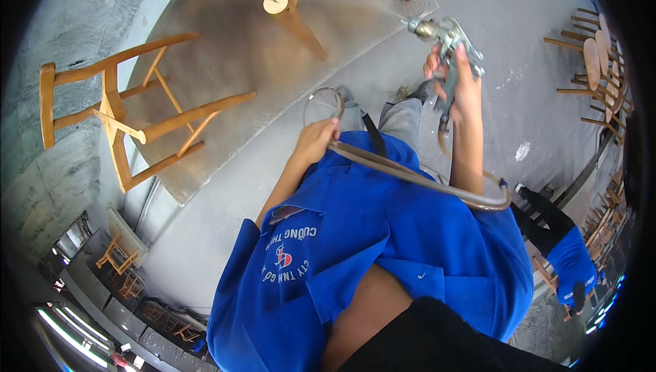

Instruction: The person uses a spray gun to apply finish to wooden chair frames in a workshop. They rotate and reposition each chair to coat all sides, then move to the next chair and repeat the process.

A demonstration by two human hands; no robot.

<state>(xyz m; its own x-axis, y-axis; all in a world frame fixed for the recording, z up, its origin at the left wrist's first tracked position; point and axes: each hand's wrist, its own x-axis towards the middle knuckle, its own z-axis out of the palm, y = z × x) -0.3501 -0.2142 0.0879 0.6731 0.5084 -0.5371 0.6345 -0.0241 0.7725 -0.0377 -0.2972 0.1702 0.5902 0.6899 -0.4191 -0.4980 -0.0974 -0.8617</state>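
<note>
The gun [447,38] is at 1 o'clock, its nozzle facing 10 o'clock, where a faint pale haze leaves it. The right hand [462,88] wraps its handle, fingers curled in front — a grip that likely steadies the nozzle; how far the trigger is drawn, I cannot tell.

Just above the centre, the left hand [316,139] pinches the hose [410,174], which crosses the jacket [273,317] and bends round at 4 o'clock by the right elbow; a thin loop stands past the fingers. Held so, the slack probably keeps off the floor and wood.

Outward, 2 chair frames show: frame 1 [294,22] at 12 o'clock, cut off by the rim, and frame 2 [109,98] at 10. Behind them is a brown-stained board [179,184], perhaps laid to catch stray spray; whether frame 2 rests on it is unclear.

Farther out: stacked chairs [593,62] at 2 o'clock, a co-worker [570,257] at 4, and more chairs [119,254] at 8.
</note>
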